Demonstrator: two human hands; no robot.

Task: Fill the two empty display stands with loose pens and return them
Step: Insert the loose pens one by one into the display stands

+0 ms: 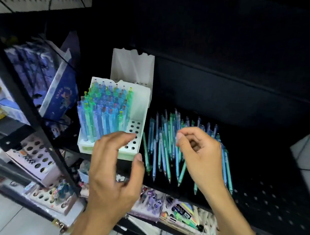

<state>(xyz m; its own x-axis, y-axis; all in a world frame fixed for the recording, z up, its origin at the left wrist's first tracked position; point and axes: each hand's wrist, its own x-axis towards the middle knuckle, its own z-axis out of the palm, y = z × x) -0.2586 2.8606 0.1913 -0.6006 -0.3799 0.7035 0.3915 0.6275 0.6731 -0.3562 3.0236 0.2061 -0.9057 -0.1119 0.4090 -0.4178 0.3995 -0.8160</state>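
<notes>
**Risk of a knocked stand and scattered pens**

Nearly filled: front display stand (112, 121), white, on the black shelf (256, 191), packed with upright blue and green pens (104, 111), only the right-hand columns of holes (133, 134) bare. Behind it, touching or nearly so, a second white stand (132, 66), seemingly without pens, though its holes mostly hidden. Just right of the front stand, a loose heap of pens (168, 148) lying flat on the shelf, tips toward the shelf edge.

Left hand (115, 170) spread, fingers relaxed, holding nothing, hovering at the front right corner of the stand. Right hand (199, 155) above the heap, fingers curled, thumb near forefinger; whether a pen sits in that grip, impossible to tell through the blur.

Likely trouble from here:
- Front stand close to the shelf lip; a nudge from the left hand probably enough to tip it off
- Heap pointing outward; a careless rake likely to roll pens over the edge onto the lower shelf displays (181, 213)
- Standing pens crowding the free holes; a slanted insertion apt to jam or lean
- Rear stand hard to reach past the full one
</notes>
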